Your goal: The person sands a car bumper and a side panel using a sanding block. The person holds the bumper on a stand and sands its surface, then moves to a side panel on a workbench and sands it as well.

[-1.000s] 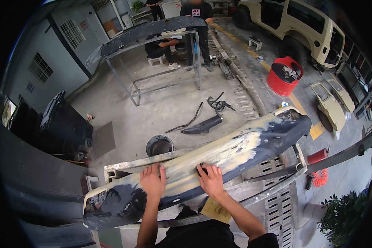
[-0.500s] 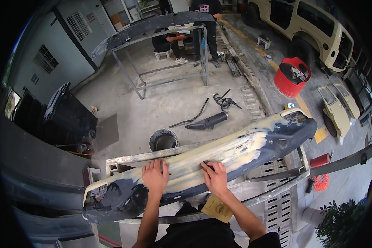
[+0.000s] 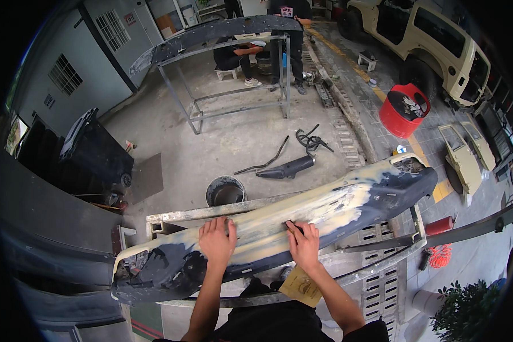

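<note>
A long car bumper (image 3: 330, 205), dark with a broad sanded patch of cream filler or paint, lies across a metal frame in front of me. My left hand (image 3: 216, 241) rests on its cream part, fingers stretched out with the thumb apart, holding nothing. Further right, my right hand (image 3: 305, 245) is closed on a small dark sanding pad (image 3: 292, 224) and presses it to the cream surface; the fingers hide most of the pad. Below my right wrist hangs a tan sheet of sandpaper (image 3: 302, 286), close to my dark clothing.
The metal frame's pale rail (image 3: 171, 219) runs along the bumper's far side. Beyond stand a dark bucket (image 3: 226, 192), black car parts (image 3: 286, 167) and another stand (image 3: 239, 108) bearing a dark bumper. A red tub (image 3: 402, 117) is to the right. Two people are behind the far stand.
My right hand has slid a little to the right along the bumper with the sanding pad. My left hand stays at nearly the same spot on the surface.
</note>
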Available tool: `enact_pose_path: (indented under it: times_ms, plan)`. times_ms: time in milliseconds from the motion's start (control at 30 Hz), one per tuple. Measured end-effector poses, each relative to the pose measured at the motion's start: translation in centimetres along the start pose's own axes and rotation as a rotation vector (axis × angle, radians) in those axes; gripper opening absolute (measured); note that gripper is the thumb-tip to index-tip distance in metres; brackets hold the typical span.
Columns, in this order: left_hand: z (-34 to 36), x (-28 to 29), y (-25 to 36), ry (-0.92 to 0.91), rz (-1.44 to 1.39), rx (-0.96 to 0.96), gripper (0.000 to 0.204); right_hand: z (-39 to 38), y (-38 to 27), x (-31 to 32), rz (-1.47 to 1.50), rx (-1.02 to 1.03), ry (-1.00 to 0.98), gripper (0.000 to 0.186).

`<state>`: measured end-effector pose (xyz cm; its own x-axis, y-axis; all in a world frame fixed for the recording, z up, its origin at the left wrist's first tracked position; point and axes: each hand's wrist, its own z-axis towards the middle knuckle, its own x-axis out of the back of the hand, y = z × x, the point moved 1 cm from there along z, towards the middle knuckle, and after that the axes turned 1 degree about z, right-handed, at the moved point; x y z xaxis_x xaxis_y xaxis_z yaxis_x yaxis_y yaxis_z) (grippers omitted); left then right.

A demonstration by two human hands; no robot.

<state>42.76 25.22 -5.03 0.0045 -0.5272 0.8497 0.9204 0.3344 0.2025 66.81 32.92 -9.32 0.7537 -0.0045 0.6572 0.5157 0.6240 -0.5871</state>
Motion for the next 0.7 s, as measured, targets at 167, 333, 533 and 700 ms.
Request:
enact_pose_path:
  times_ms: [167,333,533,700]
  plan:
    - [-0.2,0.1,-0.4,0.004,0.025,0.003,0.023,0.2,0.1,0.5,-0.03,-0.005,-0.037,0.036]
    - [0.1,0.1,-0.1,0.017,0.001,-0.008,0.023,-1.0,-2.1,-1.8,0.042,-0.093,0.019,0.036]
    - [-0.1,0.2,-0.8,0.004,-0.011,-0.014,0.024,-0.3,-0.9,-0.8,0.704,-0.498,0.032,0.027]
    - [-0.3,0.4,-1.1,-0.01,-0.061,-0.065,0.029,-0.9,-2.6,-2.3,0.536,-0.594,0.132,0.032]
